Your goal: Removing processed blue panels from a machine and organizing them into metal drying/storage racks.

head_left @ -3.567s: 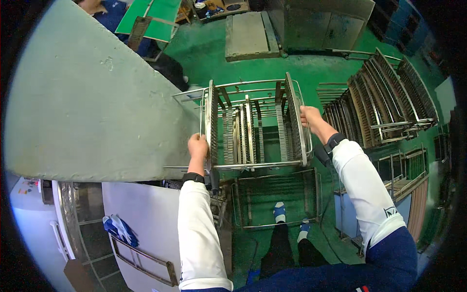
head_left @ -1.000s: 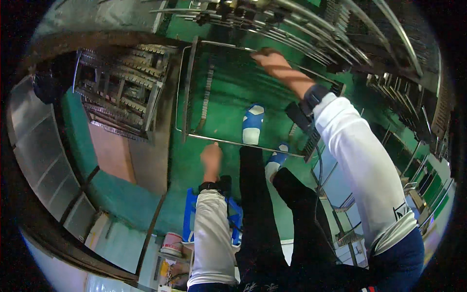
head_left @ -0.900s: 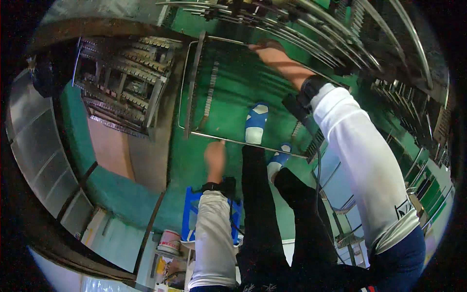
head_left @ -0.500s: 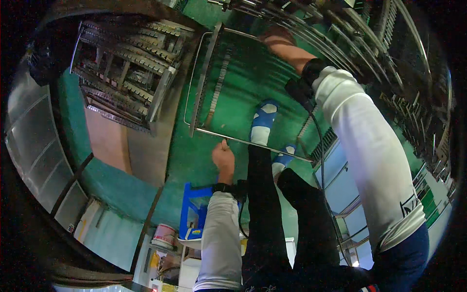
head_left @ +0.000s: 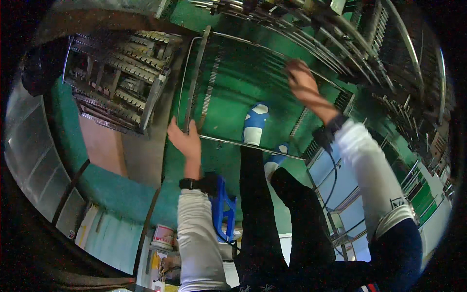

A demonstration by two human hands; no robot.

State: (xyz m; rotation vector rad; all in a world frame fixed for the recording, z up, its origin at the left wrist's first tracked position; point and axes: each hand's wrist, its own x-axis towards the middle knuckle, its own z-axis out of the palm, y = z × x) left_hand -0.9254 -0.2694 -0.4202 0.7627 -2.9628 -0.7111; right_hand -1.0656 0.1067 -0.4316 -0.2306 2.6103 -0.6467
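Observation:
A rectangular metal frame [head_left: 198,73], made of thin rods and toothed side bars, spans the space in front of my legs. At its near left corner is my left hand [head_left: 186,145], its thumb and fingers spread apart around the end of the left bar; whether they touch it I cannot tell. My right hand [head_left: 304,83] is by the frame's far rod [head_left: 253,45], smeared by motion, so its finger posture is unclear. Both wrists wear dark bands with cables, and white sleeves cover the forearms.
Stacked toothed metal racks [head_left: 116,78] stand on a brown board [head_left: 104,146] at left. More metal racks [head_left: 340,44] crowd the far right. A blue plastic stool [head_left: 224,209] is beside my left forearm; a bucket [head_left: 164,237] stands lower left. My shoes [head_left: 255,119] rest on green floor.
My left hand has moved left and up to the frame's corner, its fingers spreading. My right hand has come back from the far racks, nearer to me. The frame has shifted slightly left in view.

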